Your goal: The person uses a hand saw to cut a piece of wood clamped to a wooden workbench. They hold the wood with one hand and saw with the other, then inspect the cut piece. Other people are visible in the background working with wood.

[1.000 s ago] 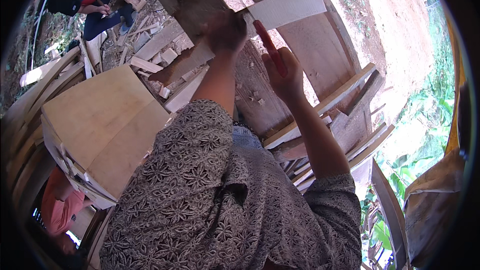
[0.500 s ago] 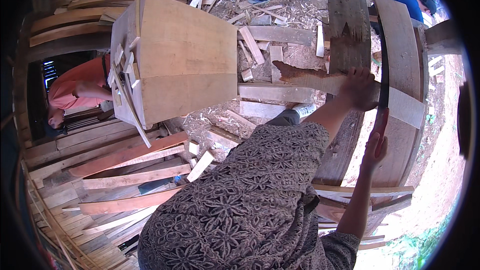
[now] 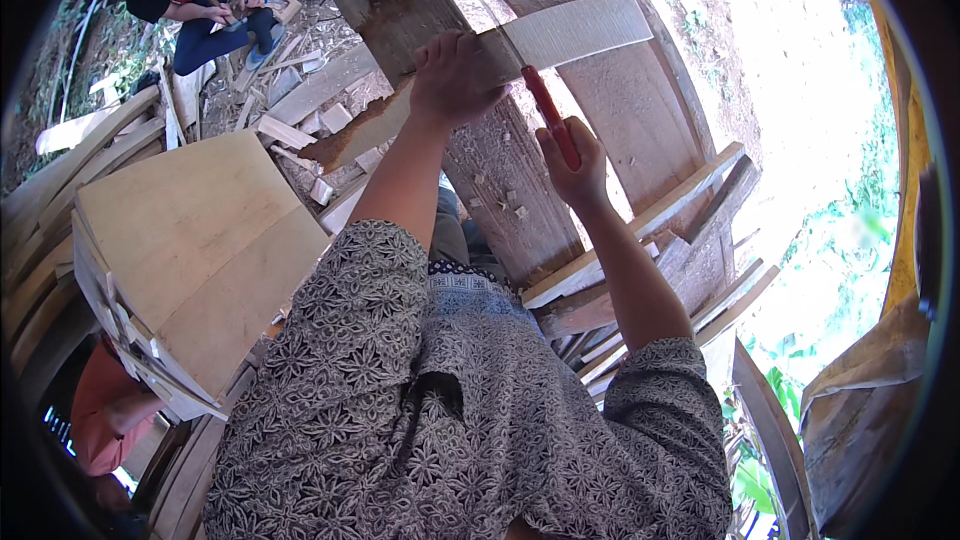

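Observation:
A pale wooden plank lies crosswise over thick weathered boards, its left end ragged and brown. My left hand is closed over this plank, the fingers hooked on its far edge. Just to the right of it, my right hand is wrapped round the red handle of a handsaw. The saw's dark blade is seen nearly edge-on, thin and hard to make out, where it crosses the plank close by my left hand.
A large tapered wooden box stands at the left, with offcuts on its side. One person sits far left handling a small wooden piece; another, in a coral shirt, is lower left. Planks lie by my right forearm.
My view has swung to the right, so the box and the people sit elsewhere in the picture. The saw handle has drawn nearer the plank. Both hands keep their hold.

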### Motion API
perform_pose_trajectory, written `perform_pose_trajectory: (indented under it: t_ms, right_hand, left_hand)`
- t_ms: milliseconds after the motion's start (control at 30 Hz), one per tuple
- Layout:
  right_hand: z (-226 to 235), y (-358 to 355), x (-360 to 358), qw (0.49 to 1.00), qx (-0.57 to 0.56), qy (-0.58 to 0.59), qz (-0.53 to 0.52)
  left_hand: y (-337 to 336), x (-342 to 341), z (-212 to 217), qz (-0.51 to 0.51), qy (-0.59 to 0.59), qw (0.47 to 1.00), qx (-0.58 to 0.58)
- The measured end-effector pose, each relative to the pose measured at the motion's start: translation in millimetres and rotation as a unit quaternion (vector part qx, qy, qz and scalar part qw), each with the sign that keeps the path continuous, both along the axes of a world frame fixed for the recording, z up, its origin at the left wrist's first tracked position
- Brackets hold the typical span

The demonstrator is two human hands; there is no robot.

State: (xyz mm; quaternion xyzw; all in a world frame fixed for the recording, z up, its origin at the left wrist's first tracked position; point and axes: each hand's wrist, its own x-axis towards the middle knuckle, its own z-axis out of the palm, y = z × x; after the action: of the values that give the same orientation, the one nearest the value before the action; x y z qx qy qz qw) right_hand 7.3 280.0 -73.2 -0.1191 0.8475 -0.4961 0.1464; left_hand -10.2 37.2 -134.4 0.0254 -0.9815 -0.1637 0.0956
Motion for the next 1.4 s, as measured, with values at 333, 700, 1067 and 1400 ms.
perform_pose_trajectory:
  t_ms: [333,700,1067,1400]
  right_hand:
    - [57,26,34,1.0,0.012,-0.005,-0.028]
    - [111,22,54,0.996,0.066,-0.002,-0.066]
    - [212,0,26,0.985,0.156,-0.07,0.006]
    - [50,-104,-57,0.996,0.064,-0.004,-0.068]
  left_hand:
    - [-2,7,6,0.013,-0.022,0.999,-0.025]
    - [-7,5,3,0.006,0.004,1.0,-0.011]
    - [-12,7,12,0.015,-0.053,0.998,-0.027]
    - [-13,-1,15,0.007,-0.081,0.996,0.026]
